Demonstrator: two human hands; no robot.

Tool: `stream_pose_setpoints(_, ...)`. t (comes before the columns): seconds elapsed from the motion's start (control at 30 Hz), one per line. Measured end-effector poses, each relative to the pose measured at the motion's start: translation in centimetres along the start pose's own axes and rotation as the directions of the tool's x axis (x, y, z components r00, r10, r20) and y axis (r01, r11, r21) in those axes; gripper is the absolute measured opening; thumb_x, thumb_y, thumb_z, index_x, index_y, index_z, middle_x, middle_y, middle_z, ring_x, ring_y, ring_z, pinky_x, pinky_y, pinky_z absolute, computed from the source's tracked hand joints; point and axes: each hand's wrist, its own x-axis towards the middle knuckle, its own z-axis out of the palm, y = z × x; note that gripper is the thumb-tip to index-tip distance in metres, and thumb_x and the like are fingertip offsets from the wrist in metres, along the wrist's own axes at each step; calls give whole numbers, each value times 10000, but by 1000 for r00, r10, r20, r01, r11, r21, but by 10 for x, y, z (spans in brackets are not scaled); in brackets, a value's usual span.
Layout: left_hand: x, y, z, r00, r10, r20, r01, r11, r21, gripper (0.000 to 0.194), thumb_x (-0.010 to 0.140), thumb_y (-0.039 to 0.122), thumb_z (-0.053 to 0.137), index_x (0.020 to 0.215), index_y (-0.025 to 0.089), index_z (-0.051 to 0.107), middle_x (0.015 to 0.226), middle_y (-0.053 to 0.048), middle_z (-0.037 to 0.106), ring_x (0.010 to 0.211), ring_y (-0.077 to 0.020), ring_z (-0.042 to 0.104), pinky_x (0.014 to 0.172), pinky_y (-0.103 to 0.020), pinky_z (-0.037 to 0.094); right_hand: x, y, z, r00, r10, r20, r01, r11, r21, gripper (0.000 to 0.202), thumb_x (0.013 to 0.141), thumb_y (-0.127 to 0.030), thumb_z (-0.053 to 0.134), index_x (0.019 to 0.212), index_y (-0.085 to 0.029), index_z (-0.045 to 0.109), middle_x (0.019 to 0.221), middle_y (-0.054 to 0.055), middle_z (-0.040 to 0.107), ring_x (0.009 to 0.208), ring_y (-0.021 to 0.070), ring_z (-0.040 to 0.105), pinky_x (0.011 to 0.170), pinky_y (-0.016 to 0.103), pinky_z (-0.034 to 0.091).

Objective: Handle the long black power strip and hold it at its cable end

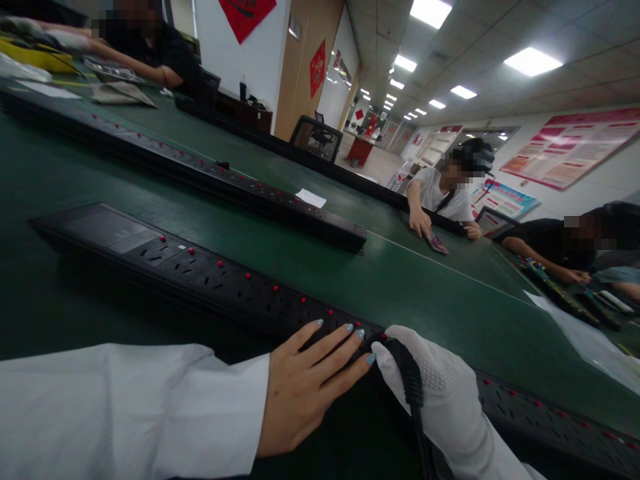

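A long black power strip (235,300) with red indicator lights lies slantwise on the green table in front of me. My left hand (320,380), bare with light blue nails, rests on its sockets with the fingers stretched out and slightly apart. My right hand (440,380), in a white glove, grips a black power plug (407,373) between thumb and fingers at the strip's right part. The plug's cord (425,450) runs down toward me. Whether the pins sit in a socket is hidden by the glove and plug body.
Another black strip (190,170) lies farther back, with a small white paper (311,198) by it. A strip (555,417) with red lights extends at the lower right. Co-workers sit around the table; one person's hand (420,223) touches a phone-like object (438,245). A clear sheet (590,333) lies at right.
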Motion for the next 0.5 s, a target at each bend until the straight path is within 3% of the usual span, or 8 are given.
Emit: stream_pose_setpoints(0.5,0,0,-1,1000,8,17,-8,1000,10,717,803,277,594,1440,198,274,1503,-68,271,1359,-249,204,1048,-455,101,0,0,1,1000,-5,-7,5,1000,-7,241,848,-366,580,964,-161,629,782,28,676,645,113,624,619,213,447)
